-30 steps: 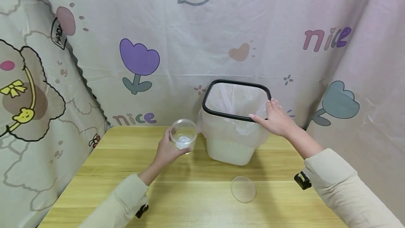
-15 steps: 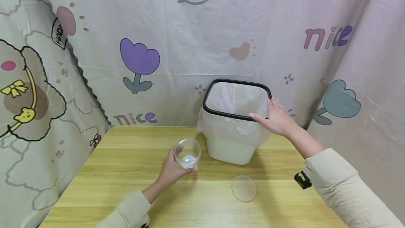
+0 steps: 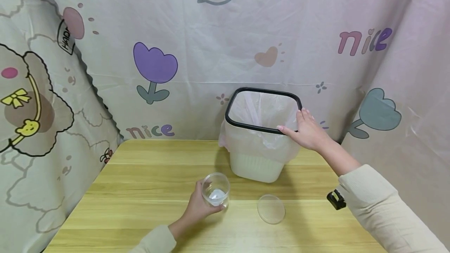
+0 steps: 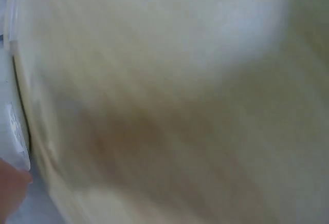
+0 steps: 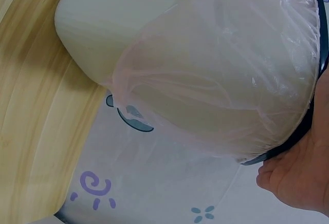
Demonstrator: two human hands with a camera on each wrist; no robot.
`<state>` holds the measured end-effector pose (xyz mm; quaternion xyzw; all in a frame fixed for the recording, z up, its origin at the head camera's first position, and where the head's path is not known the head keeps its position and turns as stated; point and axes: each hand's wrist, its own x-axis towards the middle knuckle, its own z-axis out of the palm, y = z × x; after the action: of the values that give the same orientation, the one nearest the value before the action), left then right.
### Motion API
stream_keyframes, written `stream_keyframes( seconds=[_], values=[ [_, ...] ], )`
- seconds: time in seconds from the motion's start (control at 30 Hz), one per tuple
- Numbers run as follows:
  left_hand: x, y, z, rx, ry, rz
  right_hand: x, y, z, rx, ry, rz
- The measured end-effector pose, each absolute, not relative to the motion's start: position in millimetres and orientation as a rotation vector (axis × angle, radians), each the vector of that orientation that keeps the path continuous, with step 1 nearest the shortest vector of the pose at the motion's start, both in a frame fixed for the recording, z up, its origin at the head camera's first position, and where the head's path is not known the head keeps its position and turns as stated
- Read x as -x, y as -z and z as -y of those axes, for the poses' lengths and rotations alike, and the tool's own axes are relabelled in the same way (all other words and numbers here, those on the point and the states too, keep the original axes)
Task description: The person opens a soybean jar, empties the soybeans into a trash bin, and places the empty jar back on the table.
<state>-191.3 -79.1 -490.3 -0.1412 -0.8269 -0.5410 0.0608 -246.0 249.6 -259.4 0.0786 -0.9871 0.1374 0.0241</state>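
Observation:
In the head view my left hand [image 3: 199, 208] grips a clear plastic tub [image 3: 215, 190] by its side, thumb near its front. The tub is upright with its top open, and something whitish shows at its bottom. Only a bit of the left hand [image 4: 11, 190] enters the left wrist view, which is blurred. My right hand [image 3: 311, 134] holds the near right corner of the trash bin [image 3: 256, 167], thumb along the front of the black rim [image 3: 253, 127]. The right wrist view shows that hand [image 5: 298, 167] against the rim from outside.
A pale pink bag [image 5: 221, 75] lines the bin and hangs over its outside. A clear round lid [image 3: 271, 209] lies flat on the wooden table [image 3: 147, 190], to the right of the tub. A printed curtain [image 3: 211, 50] hangs behind the table and along both sides.
My left hand has brought the tub toward me and slightly right, away from the bin's left side. The right hand, the bin and the lid have stayed in place.

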Motion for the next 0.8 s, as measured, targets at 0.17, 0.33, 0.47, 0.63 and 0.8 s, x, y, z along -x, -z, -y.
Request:
stream_keyframes(
  seconds=[0.17,0.33,0.47,0.63,0.8],
  values=[
    [188.4,501.0,74.5,0.445,1.601,2.499,246.5,259.3,-249.6,-0.243,-0.426,3.053],
    [186.9,506.8,71.8,0.433,1.631,2.507,247.5,259.0,-249.9,-0.240,-0.424,3.051],
    [185.2,509.7,70.6,0.444,1.636,2.532,247.7,258.7,-249.7,-0.236,-0.425,3.056],
    [184.0,513.1,69.4,0.483,1.596,2.568,247.6,258.6,-249.2,-0.237,-0.428,3.057],
    [183.9,514.8,69.0,0.498,1.590,2.577,247.3,260.1,-249.7,-0.240,-0.435,3.047]
  ],
)
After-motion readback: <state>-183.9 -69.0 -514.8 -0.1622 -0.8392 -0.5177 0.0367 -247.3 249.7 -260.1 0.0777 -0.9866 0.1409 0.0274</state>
